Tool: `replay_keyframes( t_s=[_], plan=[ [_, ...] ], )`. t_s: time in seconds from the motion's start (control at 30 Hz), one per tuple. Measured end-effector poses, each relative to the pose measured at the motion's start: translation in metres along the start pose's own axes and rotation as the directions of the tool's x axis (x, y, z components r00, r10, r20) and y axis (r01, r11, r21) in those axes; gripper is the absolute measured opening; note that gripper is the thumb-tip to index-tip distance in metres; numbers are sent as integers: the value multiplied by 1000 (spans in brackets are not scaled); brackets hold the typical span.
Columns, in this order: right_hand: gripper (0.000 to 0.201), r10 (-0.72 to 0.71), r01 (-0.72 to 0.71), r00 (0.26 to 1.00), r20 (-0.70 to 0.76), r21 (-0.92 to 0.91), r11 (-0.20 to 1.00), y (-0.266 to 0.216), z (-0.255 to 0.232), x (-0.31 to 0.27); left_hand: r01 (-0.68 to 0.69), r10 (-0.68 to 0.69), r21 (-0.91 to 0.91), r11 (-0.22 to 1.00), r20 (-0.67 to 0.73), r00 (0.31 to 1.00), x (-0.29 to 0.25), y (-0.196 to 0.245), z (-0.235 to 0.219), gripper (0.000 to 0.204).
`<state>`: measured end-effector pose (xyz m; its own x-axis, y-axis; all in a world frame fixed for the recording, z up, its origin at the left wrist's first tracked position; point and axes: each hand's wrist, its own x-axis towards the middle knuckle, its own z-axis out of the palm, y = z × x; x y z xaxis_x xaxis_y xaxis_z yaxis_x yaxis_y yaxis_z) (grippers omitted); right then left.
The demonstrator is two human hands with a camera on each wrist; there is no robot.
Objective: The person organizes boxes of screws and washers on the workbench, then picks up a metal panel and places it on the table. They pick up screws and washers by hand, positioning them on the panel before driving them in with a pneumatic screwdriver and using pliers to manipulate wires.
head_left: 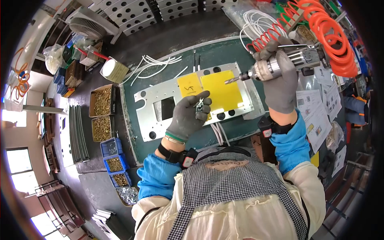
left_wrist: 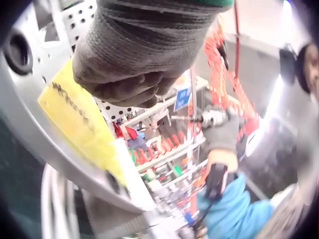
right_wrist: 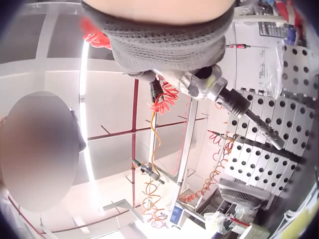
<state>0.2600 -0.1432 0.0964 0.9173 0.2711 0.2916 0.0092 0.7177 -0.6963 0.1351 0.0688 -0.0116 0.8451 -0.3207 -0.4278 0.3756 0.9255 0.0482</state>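
My left hand (head_left: 191, 116), in a grey glove, pinches a small metal part (head_left: 199, 105) above the silver metal plate (head_left: 160, 96). Two yellow sheets (head_left: 222, 93) lie on that plate under and beside the hand. My right hand (head_left: 278, 76), also gloved, grips a pneumatic screwdriver (head_left: 276, 66) held up over the plate's right end, its bit (head_left: 232, 80) pointing left toward the yellow sheets. In the left wrist view the gloved left hand (left_wrist: 134, 64) is curled into a fist over the yellow sheet (left_wrist: 79, 124). The right wrist view shows the tool (right_wrist: 234, 104) raised in the air.
An orange coiled air hose (head_left: 324, 28) runs from the tool to the upper right. White cables (head_left: 156, 66) lie behind the plate on the green mat (head_left: 224, 52). Boxes of brass screws (head_left: 102, 102) and blue bins (head_left: 114, 164) stand at the left. Paper sheets (head_left: 320, 112) lie at the right.
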Motion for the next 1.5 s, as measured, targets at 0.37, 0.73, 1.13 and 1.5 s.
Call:
replay_keyframes(
  t_s=[0.37,0.73,1.13,1.5],
  plan=[
    [31,13,-13,1000,-5,-77,997,30,25,-28,-125,105,470,874,69,992,-11,-15,-10,32],
    [32,-64,60,998,-18,-170,984,36,45,-38,-78,76,126,989,22,997,-9,-9,-12,24],
    [29,-115,97,991,-69,-220,971,26,53,-45,-34,30,193,981,24,999,-1,-6,-24,19],
    [36,-51,29,990,-132,-163,986,34,30,-53,-53,81,597,801,-20,997,-19,-7,-7,25]
  ],
)
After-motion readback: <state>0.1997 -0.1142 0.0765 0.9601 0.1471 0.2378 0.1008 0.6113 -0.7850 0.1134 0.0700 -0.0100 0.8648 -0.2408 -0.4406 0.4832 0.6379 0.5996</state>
